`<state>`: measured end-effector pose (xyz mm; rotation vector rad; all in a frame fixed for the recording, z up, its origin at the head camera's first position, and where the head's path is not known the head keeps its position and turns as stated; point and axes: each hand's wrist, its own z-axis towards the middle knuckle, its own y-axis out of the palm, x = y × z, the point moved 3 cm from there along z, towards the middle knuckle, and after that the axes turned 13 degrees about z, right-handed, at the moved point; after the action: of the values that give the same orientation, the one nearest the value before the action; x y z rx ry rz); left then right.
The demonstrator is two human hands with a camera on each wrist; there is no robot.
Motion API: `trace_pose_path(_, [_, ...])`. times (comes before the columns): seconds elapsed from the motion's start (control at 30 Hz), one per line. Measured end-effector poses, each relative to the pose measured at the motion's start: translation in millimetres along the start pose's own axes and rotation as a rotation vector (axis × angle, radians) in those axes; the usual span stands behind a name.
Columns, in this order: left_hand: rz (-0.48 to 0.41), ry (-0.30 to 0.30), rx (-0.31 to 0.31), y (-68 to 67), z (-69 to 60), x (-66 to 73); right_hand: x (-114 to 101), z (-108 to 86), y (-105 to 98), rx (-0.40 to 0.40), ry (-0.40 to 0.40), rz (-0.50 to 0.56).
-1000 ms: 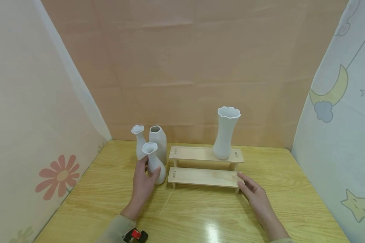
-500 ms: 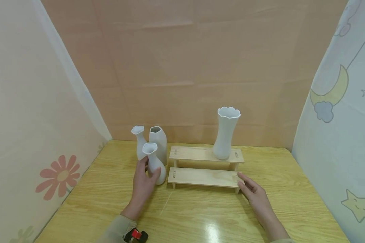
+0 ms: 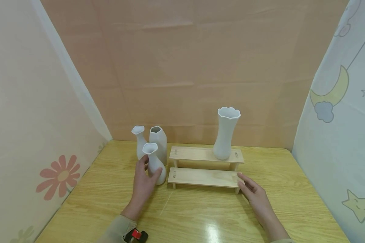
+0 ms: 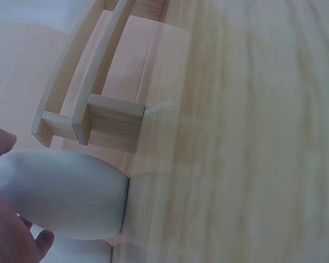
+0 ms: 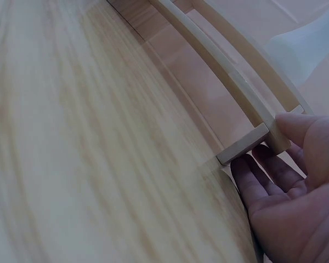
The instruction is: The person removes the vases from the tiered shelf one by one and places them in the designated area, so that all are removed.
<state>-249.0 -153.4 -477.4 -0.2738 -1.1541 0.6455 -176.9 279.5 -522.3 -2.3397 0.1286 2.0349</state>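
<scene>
My left hand (image 3: 144,182) has its thumb and fingers round the body of the front white vase (image 3: 155,167), which stands upright on the table; the left wrist view shows this vase (image 4: 66,192) with its base on the wood. Behind it stand a slim-necked vase (image 3: 140,143) and a faceted one (image 3: 159,143). My right hand (image 3: 257,199) holds the right end of the lower wooden shelf (image 3: 203,177); in the right wrist view the thumb of the hand (image 5: 296,192) lies on the board's end and the fingers are beside its leg (image 5: 244,145).
A tall white vase with a scalloped rim (image 3: 225,135) stands on the right part of the upper shelf (image 3: 194,153), behind the lower one. Peach cloth (image 3: 182,67) hangs behind the table (image 3: 194,216), and patterned cloths flank it at left and right.
</scene>
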Motion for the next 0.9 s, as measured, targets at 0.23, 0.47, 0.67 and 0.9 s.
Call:
trace_pose_path(0.23, [-0.015,0.017,0.052,-10.4,6.5,9.6,-1,-1.6,0,0.006,-0.003,-0.015])
trace_pose_path(0.47, [-0.028,0.104,0.133,-25.7,15.7,34.4,-3,-2.2,1,-0.002,-0.016,-0.010])
trace_pose_path(0.67, [0.004,0.194,0.227,-33.3,19.9,61.1,-4,-2.6,1,-0.013,-0.034,-0.009])
trace_pose_path(0.9, [-0.009,0.359,0.333,-29.7,24.0,93.0,-3,-3.4,1,-0.013,-0.031,-0.005])
